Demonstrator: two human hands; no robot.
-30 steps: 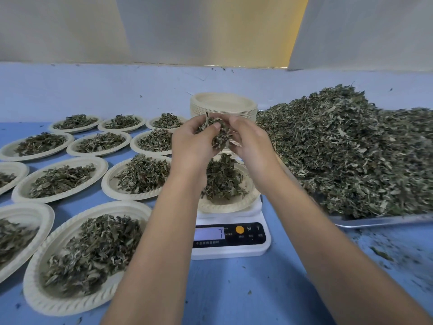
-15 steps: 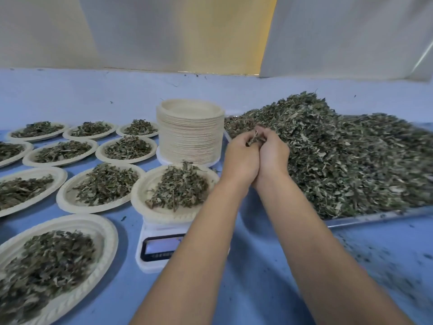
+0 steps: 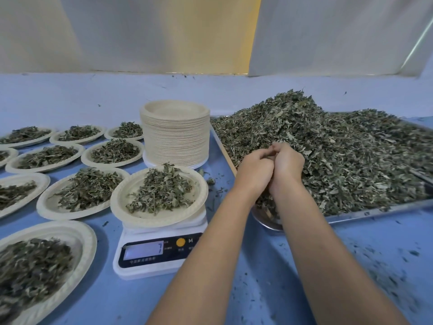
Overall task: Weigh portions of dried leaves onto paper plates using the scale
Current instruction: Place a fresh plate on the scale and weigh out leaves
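- While your left hand [image 3: 254,165] and right hand [image 3: 287,162] press together side by side, both sit low over the near left edge of the pile of dried leaves [image 3: 339,146], fingers curled inward and knuckles touching.
- Whether any leaves are caught inside those curled fingers cannot be told from this view.
- That pile fills a metal tray [image 3: 375,211] on the right of the blue table [image 3: 264,266] and is heaped highest toward the far side.
- Left of your forearms stands the white scale [image 3: 159,250], with 1 paper plate [image 3: 118,205] on its platform and a loose portion of leaves [image 3: 161,188] in the middle of that plate.
- On the scale's display [image 3: 143,250] you can read a 7 at the right end; the rest is too blurred.
- Your left forearm covers the right end of the scale's front panel.
- Just beyond the scale, a tall stack of unused plates [image 3: 175,137] stands beside the tray's left edge.
- Further left, filled plates [image 3: 77,216] lie in rows from near to far, each with its own portion.
- Leaf crumbs [image 3: 389,275] are scattered on the table on your right, near the tray's near edge.
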